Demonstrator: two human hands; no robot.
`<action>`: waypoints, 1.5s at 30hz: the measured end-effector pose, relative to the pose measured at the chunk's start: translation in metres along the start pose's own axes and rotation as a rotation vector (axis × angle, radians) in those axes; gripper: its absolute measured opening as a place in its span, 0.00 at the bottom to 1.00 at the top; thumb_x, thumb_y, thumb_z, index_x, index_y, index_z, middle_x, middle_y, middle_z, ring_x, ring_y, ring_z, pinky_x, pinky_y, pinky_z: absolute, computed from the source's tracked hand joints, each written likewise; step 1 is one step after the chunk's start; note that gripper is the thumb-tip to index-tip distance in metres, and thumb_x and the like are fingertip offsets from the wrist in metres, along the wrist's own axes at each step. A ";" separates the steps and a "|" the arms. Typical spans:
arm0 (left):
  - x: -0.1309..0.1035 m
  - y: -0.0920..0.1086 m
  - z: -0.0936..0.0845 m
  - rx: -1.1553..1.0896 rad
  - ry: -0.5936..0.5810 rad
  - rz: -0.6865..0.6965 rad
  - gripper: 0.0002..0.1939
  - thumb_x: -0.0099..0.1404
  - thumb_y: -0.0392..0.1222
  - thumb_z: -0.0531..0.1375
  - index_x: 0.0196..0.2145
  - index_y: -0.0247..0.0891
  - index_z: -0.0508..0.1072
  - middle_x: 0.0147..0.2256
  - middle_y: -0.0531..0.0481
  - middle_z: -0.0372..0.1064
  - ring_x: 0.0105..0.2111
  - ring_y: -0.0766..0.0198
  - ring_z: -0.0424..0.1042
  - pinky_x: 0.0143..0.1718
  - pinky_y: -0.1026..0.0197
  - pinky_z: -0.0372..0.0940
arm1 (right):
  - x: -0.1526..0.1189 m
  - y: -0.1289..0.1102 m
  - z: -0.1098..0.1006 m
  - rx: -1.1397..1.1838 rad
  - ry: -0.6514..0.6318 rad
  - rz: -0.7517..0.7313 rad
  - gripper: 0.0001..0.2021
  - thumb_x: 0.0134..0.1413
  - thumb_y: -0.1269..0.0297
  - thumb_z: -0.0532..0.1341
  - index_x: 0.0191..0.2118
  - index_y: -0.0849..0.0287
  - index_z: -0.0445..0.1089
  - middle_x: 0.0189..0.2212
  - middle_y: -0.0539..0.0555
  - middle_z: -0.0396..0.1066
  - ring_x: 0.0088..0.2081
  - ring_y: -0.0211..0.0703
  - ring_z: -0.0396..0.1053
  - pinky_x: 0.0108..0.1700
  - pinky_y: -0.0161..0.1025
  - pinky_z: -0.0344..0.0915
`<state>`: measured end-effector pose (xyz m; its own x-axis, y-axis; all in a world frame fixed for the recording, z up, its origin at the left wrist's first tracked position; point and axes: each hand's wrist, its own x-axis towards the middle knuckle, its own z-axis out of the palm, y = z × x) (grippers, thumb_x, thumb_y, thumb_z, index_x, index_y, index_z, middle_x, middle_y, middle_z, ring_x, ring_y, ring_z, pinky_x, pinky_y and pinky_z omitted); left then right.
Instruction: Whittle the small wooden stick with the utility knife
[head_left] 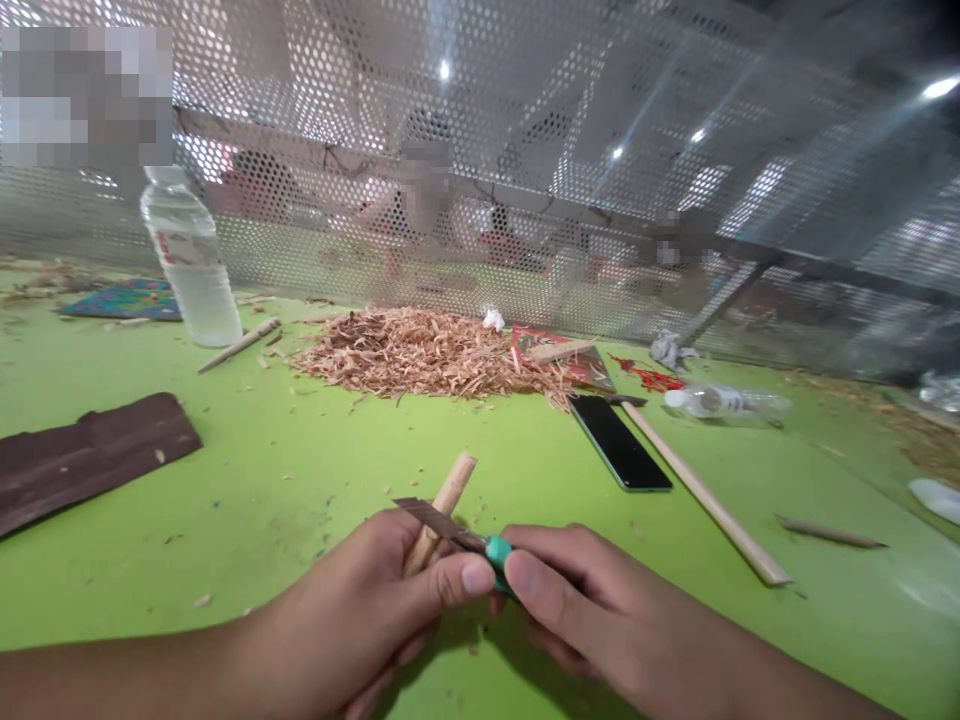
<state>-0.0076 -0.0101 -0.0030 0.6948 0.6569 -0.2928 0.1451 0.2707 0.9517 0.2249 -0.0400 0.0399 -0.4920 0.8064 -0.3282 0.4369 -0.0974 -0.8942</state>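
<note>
- Over the green table [247, 470]: left hand [360, 620] closed around wooden stick [444, 508].
- Right hand [577, 610] grips green-handled knife [469, 540], blade lying across the stick.
- Shavings pile [420, 355] well beyond.

I see my left hand [360, 610] gripping a pale, smooth wooden stick [442, 505]; my right hand [577, 610] holds a knife [457, 530] with a dull metal blade and glossy green plastic handle. The table [300, 470] is matt green. Shavings [420, 355] look dry, rough. The phone [619, 442] is glossy black, the bottle [191, 260] clear plastic.
</note>
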 end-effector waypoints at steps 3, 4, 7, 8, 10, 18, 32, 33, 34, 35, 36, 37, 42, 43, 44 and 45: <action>0.000 -0.002 -0.001 -0.088 -0.028 -0.008 0.25 0.70 0.67 0.64 0.34 0.42 0.67 0.16 0.65 0.57 0.10 0.75 0.50 0.10 0.72 0.49 | 0.000 -0.005 -0.001 -0.230 0.098 -0.080 0.21 0.75 0.46 0.60 0.33 0.57 0.65 0.26 0.44 0.59 0.29 0.36 0.57 0.29 0.33 0.53; 0.000 -0.002 -0.001 -0.103 -0.026 -0.007 0.25 0.69 0.67 0.65 0.36 0.42 0.67 0.17 0.65 0.58 0.10 0.76 0.51 0.10 0.72 0.50 | 0.001 -0.007 -0.001 -0.270 0.108 -0.080 0.20 0.74 0.48 0.60 0.33 0.57 0.66 0.26 0.44 0.60 0.29 0.36 0.58 0.30 0.34 0.53; 0.000 -0.004 0.000 -0.106 -0.009 0.010 0.26 0.68 0.67 0.67 0.41 0.43 0.66 0.17 0.66 0.59 0.11 0.75 0.54 0.10 0.74 0.50 | 0.003 -0.010 -0.002 -0.301 0.094 -0.070 0.16 0.73 0.51 0.61 0.35 0.57 0.69 0.27 0.45 0.64 0.29 0.37 0.61 0.30 0.34 0.55; 0.000 -0.004 0.000 -0.101 -0.007 0.014 0.26 0.68 0.67 0.67 0.42 0.43 0.66 0.17 0.66 0.59 0.11 0.75 0.55 0.11 0.74 0.50 | 0.004 -0.009 -0.002 -0.303 0.094 -0.078 0.16 0.73 0.51 0.62 0.36 0.57 0.70 0.27 0.45 0.65 0.30 0.37 0.61 0.30 0.34 0.55; 0.000 -0.005 0.001 -0.113 0.004 0.023 0.28 0.66 0.67 0.68 0.44 0.43 0.66 0.19 0.65 0.61 0.11 0.75 0.56 0.11 0.74 0.52 | 0.005 -0.006 -0.002 -0.310 0.096 -0.097 0.16 0.72 0.51 0.63 0.36 0.57 0.71 0.27 0.45 0.65 0.30 0.37 0.62 0.30 0.34 0.55; -0.001 0.000 0.004 -0.099 0.011 0.016 0.30 0.64 0.70 0.68 0.43 0.42 0.64 0.26 0.62 0.64 0.11 0.80 0.54 0.11 0.75 0.53 | 0.003 0.002 -0.001 -0.358 0.143 -0.112 0.16 0.69 0.49 0.65 0.37 0.57 0.73 0.28 0.45 0.68 0.30 0.38 0.64 0.31 0.34 0.56; -0.003 0.000 0.004 -0.044 0.096 -0.001 0.30 0.59 0.72 0.70 0.37 0.42 0.72 0.21 0.60 0.62 0.14 0.72 0.53 0.14 0.67 0.51 | 0.005 -0.002 -0.001 -0.311 0.117 -0.049 0.17 0.68 0.50 0.66 0.34 0.57 0.69 0.26 0.44 0.64 0.28 0.36 0.60 0.28 0.33 0.52; -0.002 -0.001 0.004 -0.023 0.113 -0.004 0.29 0.59 0.71 0.70 0.36 0.42 0.72 0.21 0.60 0.62 0.14 0.71 0.54 0.14 0.66 0.51 | 0.005 -0.001 -0.001 -0.309 0.118 -0.037 0.18 0.69 0.49 0.66 0.34 0.57 0.68 0.25 0.43 0.64 0.28 0.36 0.59 0.28 0.33 0.52; -0.002 -0.002 0.004 -0.002 0.132 -0.011 0.28 0.60 0.70 0.70 0.35 0.42 0.72 0.20 0.60 0.61 0.15 0.70 0.54 0.15 0.66 0.51 | 0.006 0.000 0.000 -0.315 0.126 -0.029 0.18 0.69 0.49 0.66 0.33 0.57 0.68 0.25 0.43 0.63 0.28 0.36 0.58 0.28 0.33 0.51; -0.002 -0.002 0.005 0.018 0.150 -0.016 0.26 0.61 0.69 0.70 0.35 0.42 0.72 0.20 0.60 0.60 0.17 0.68 0.56 0.16 0.66 0.52 | 0.006 0.001 0.001 -0.327 0.135 -0.025 0.19 0.69 0.48 0.65 0.33 0.57 0.67 0.25 0.43 0.62 0.28 0.36 0.58 0.28 0.33 0.51; -0.002 -0.002 0.005 0.036 0.167 -0.013 0.25 0.62 0.68 0.70 0.34 0.42 0.72 0.21 0.59 0.59 0.19 0.66 0.58 0.18 0.66 0.54 | 0.006 0.001 0.002 -0.343 0.144 -0.025 0.19 0.70 0.48 0.64 0.32 0.57 0.67 0.25 0.43 0.63 0.28 0.36 0.58 0.28 0.33 0.51; -0.002 -0.001 0.005 0.049 0.184 -0.004 0.24 0.63 0.66 0.70 0.33 0.42 0.73 0.23 0.58 0.60 0.22 0.65 0.60 0.20 0.66 0.57 | 0.006 0.002 0.002 -0.358 0.153 -0.030 0.20 0.70 0.47 0.64 0.32 0.56 0.66 0.25 0.44 0.63 0.28 0.36 0.59 0.28 0.34 0.51; -0.001 0.001 0.009 0.054 0.226 0.074 0.21 0.67 0.60 0.70 0.30 0.41 0.73 0.32 0.53 0.66 0.36 0.60 0.65 0.36 0.66 0.67 | 0.007 0.003 0.004 -0.430 0.202 -0.069 0.21 0.70 0.47 0.64 0.31 0.55 0.63 0.25 0.45 0.65 0.28 0.38 0.61 0.29 0.35 0.52; -0.001 0.001 0.009 0.049 0.238 0.072 0.21 0.66 0.60 0.70 0.30 0.41 0.73 0.32 0.53 0.67 0.37 0.60 0.67 0.37 0.66 0.68 | 0.007 0.003 0.004 -0.449 0.213 -0.080 0.21 0.70 0.47 0.64 0.31 0.55 0.62 0.26 0.45 0.66 0.28 0.39 0.62 0.30 0.35 0.52; -0.001 0.001 0.009 0.042 0.249 0.065 0.21 0.64 0.61 0.71 0.30 0.42 0.73 0.32 0.53 0.68 0.37 0.59 0.68 0.37 0.65 0.69 | 0.008 0.003 0.004 -0.465 0.221 -0.090 0.20 0.70 0.47 0.64 0.31 0.55 0.62 0.26 0.46 0.66 0.29 0.40 0.63 0.30 0.35 0.52; -0.001 0.001 0.009 0.036 0.256 0.055 0.22 0.63 0.62 0.72 0.30 0.42 0.74 0.31 0.53 0.69 0.36 0.58 0.69 0.36 0.65 0.70 | 0.008 0.004 0.004 -0.479 0.228 -0.097 0.20 0.69 0.47 0.64 0.31 0.55 0.62 0.27 0.46 0.67 0.29 0.40 0.64 0.31 0.35 0.52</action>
<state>-0.0017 -0.0172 -0.0013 0.5017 0.8280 -0.2502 0.1404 0.2074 0.9681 0.2197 -0.0363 0.0328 -0.3948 0.9097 -0.1288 0.7181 0.2181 -0.6609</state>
